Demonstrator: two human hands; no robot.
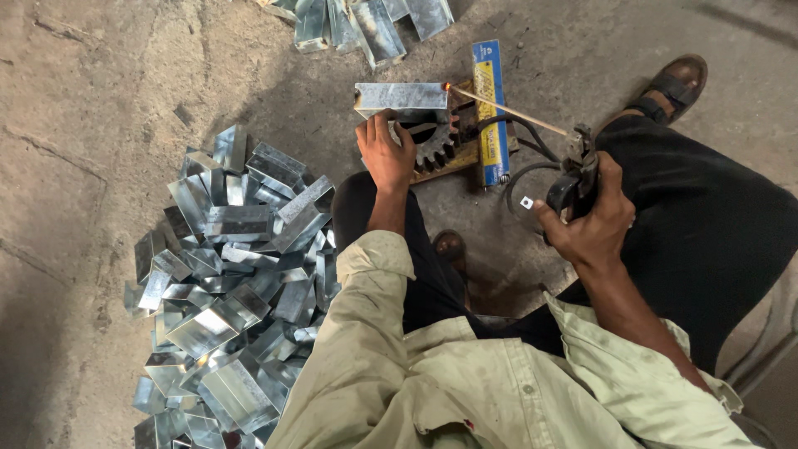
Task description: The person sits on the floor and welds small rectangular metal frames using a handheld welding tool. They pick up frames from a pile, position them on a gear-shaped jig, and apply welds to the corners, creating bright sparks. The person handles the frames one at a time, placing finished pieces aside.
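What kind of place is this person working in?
Probably a small metal workshop, working on the floor. The right hand holds a welding rod holder, its rod glowing against a metal box piece steadied by the left hand, beside a heap of metal pieces.

You're in a metal workshop: bare concrete floor [100, 100], a heap of cut steel boxes [233, 283], a gear [432, 145], and a welding rod [511, 111] glowing at its tip.

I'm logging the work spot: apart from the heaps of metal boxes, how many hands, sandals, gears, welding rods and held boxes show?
Hands: 2 (left hand, right hand)
Sandals: 2 (sandal, second sandal)
Gear: 1
Rod: 1
Box, held: 1
Total: 7
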